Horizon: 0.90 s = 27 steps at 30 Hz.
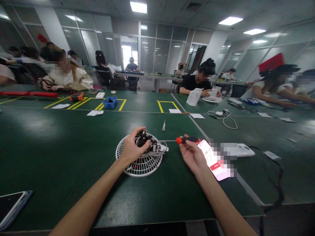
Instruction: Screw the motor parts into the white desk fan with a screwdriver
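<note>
A white round fan grille (145, 168) lies on the green table in front of me. Over it, my left hand (134, 146) is closed around a black fan motor (141, 141), thumb and fingers on opposite sides. My right hand (193, 154) grips a screwdriver (189, 140) with a black and orange handle. Its shaft points left and reaches the motor's right side; whether the tip sits in a screw is too small to tell. Wires and a white connector (163, 148) hang at the motor's right, and a thin red wire crosses the grille.
A lit phone (214, 164) lies right beside my right hand, and another phone (14, 205) is at lower left. Beyond the grille lies a small screwdriver-like tool (163, 125). Farther back stand a blue bin (110, 102) and a cable (227, 119). Co-workers sit across the table.
</note>
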Each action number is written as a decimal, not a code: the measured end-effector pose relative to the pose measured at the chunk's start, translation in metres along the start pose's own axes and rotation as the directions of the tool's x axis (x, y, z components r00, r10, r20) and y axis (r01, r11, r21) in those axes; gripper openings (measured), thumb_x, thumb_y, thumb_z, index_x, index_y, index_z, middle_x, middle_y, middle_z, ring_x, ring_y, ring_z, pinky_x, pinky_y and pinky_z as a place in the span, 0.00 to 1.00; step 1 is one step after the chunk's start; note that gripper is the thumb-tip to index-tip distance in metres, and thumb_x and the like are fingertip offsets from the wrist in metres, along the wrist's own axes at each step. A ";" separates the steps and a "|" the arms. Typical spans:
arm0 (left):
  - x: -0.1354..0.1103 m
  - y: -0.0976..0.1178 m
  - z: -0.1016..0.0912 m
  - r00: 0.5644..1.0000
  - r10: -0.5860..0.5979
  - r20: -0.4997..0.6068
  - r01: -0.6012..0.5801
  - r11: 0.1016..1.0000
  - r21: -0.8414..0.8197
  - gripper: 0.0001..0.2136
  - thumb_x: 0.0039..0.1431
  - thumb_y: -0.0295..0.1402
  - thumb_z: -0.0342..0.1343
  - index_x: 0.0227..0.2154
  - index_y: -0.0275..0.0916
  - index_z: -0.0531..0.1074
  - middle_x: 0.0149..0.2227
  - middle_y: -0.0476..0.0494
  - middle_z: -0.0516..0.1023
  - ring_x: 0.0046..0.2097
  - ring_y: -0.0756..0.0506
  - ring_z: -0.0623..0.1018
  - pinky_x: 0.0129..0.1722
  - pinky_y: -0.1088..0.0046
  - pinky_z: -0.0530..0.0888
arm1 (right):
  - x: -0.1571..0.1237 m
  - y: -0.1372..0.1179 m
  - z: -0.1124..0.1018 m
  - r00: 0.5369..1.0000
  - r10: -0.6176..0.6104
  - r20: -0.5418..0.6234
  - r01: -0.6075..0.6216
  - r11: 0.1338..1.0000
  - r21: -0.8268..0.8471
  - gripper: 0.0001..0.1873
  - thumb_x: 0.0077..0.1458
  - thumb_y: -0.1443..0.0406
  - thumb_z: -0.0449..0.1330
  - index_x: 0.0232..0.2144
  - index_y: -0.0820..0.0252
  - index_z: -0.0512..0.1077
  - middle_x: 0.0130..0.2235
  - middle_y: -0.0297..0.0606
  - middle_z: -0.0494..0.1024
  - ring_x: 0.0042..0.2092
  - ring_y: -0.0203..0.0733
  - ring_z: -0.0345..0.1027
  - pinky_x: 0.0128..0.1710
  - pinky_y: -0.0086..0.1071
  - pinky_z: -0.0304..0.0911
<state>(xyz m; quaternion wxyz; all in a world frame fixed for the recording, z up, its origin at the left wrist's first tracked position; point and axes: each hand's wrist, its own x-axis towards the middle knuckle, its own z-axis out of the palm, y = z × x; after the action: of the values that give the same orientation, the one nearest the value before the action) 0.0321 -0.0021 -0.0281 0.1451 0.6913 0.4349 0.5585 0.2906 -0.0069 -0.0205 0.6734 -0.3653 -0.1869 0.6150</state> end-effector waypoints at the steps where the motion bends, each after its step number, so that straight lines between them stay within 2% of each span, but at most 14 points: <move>1: 0.000 0.000 0.000 1.000 0.005 0.000 -0.005 1.000 -0.001 0.22 0.56 0.34 0.63 0.54 0.42 0.70 0.49 0.42 0.80 0.48 0.43 0.80 0.53 0.58 0.76 | 0.000 0.000 -0.001 1.000 -0.004 0.018 0.004 1.000 -0.003 0.17 0.43 0.75 0.69 0.36 0.55 0.77 0.36 0.33 0.85 0.36 0.37 0.81 0.35 0.26 0.78; 3: 0.000 0.000 -0.001 1.000 0.012 0.004 -0.012 1.000 -0.004 0.22 0.56 0.34 0.63 0.54 0.42 0.70 0.48 0.41 0.80 0.48 0.43 0.80 0.53 0.57 0.77 | 0.001 0.000 -0.002 0.999 -0.016 0.039 0.017 1.000 -0.021 0.16 0.44 0.73 0.70 0.38 0.55 0.77 0.38 0.34 0.85 0.37 0.39 0.81 0.36 0.28 0.79; 6: 0.000 -0.001 -0.001 1.000 0.021 0.015 -0.020 1.000 -0.007 0.23 0.56 0.34 0.63 0.55 0.42 0.69 0.48 0.41 0.79 0.48 0.43 0.80 0.53 0.57 0.77 | 0.002 0.003 -0.004 1.000 -0.018 0.004 0.018 0.996 -0.092 0.12 0.48 0.64 0.73 0.36 0.57 0.76 0.34 0.38 0.85 0.35 0.42 0.81 0.33 0.29 0.79; 9: 0.000 -0.003 0.000 0.999 0.029 0.020 -0.029 1.000 0.004 0.22 0.57 0.35 0.62 0.55 0.42 0.69 0.49 0.41 0.79 0.48 0.43 0.80 0.54 0.57 0.76 | 0.005 0.005 -0.007 0.999 0.001 -0.034 -0.007 0.984 -0.179 0.15 0.49 0.57 0.74 0.32 0.59 0.75 0.31 0.41 0.84 0.31 0.43 0.81 0.27 0.28 0.77; 12: 0.000 -0.003 0.000 1.000 0.029 0.008 -0.029 0.999 0.015 0.22 0.58 0.35 0.62 0.55 0.42 0.69 0.49 0.41 0.79 0.49 0.42 0.79 0.53 0.57 0.77 | 0.007 0.005 -0.009 1.000 0.007 -0.020 -0.011 0.984 -0.179 0.15 0.46 0.60 0.76 0.31 0.60 0.75 0.29 0.41 0.84 0.27 0.41 0.78 0.25 0.26 0.75; 15: 0.000 -0.003 0.001 1.000 0.028 0.007 -0.029 0.999 0.014 0.22 0.57 0.35 0.63 0.55 0.43 0.69 0.49 0.41 0.79 0.49 0.42 0.80 0.53 0.57 0.77 | 0.007 0.005 -0.009 1.000 0.002 -0.014 -0.004 0.992 -0.126 0.15 0.44 0.66 0.76 0.32 0.60 0.75 0.29 0.40 0.84 0.27 0.40 0.79 0.26 0.26 0.76; 19: -0.001 -0.004 0.001 1.000 0.030 0.007 -0.030 1.000 0.005 0.22 0.58 0.34 0.62 0.56 0.43 0.68 0.49 0.41 0.79 0.49 0.42 0.80 0.53 0.57 0.76 | 0.006 0.005 -0.007 1.000 -0.009 -0.024 0.008 0.999 -0.037 0.16 0.41 0.71 0.74 0.34 0.59 0.76 0.31 0.37 0.84 0.33 0.41 0.80 0.31 0.28 0.78; 22: -0.001 -0.004 0.001 1.000 0.030 0.002 -0.030 1.000 0.007 0.22 0.57 0.34 0.63 0.55 0.42 0.68 0.49 0.42 0.79 0.49 0.42 0.79 0.54 0.57 0.76 | 0.004 0.005 -0.005 0.999 -0.030 0.012 0.030 0.999 0.012 0.20 0.40 0.74 0.71 0.37 0.55 0.76 0.35 0.35 0.84 0.38 0.41 0.81 0.38 0.32 0.79; 25: -0.001 -0.003 0.001 1.000 0.025 0.004 -0.025 1.000 0.012 0.22 0.57 0.34 0.63 0.55 0.42 0.69 0.49 0.42 0.79 0.49 0.42 0.80 0.53 0.57 0.77 | 0.002 0.004 -0.004 0.997 -0.061 0.053 0.060 0.998 0.029 0.23 0.38 0.75 0.69 0.39 0.54 0.76 0.37 0.33 0.84 0.41 0.41 0.80 0.45 0.36 0.78; 27: -0.001 -0.002 0.001 1.000 0.023 0.009 -0.023 1.000 0.016 0.22 0.57 0.34 0.63 0.55 0.42 0.69 0.49 0.42 0.79 0.50 0.42 0.80 0.53 0.57 0.77 | 0.001 0.004 -0.004 0.994 -0.081 0.074 0.080 0.997 0.019 0.23 0.38 0.73 0.71 0.39 0.54 0.76 0.37 0.33 0.84 0.41 0.41 0.80 0.46 0.36 0.78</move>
<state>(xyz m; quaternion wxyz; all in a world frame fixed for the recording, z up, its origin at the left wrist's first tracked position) 0.0319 -0.0012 -0.0303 0.1350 0.6997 0.4309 0.5536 0.2907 -0.0066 -0.0261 0.6931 -0.3288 -0.2218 0.6020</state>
